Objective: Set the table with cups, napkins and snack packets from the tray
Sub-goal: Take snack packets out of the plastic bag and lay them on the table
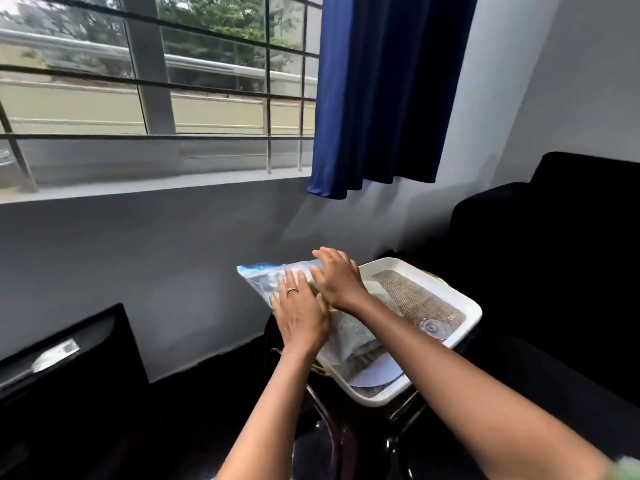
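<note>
A white plastic tray [471, 308] rests on a dark stand at centre right. A clear plastic bag [258, 277] with a blue top edge leans out of the tray's left side. My left hand [299, 313], wearing a ring, lies flat on the bag with fingers spread. Just above it, my right hand [337, 277] curls its fingers over the bag's upper edge and grips it. Inside the tray lie a brown woven mat [415, 296], a clear glass item [433, 329] and a white piece [374, 377]. What the bag holds is blurred.
A grey wall and a barred window [156, 98] with a blue curtain [384, 98] face me. A black sofa [554, 254] fills the right side. A dark table [69, 358] with a small silvery packet [57, 355] stands at lower left.
</note>
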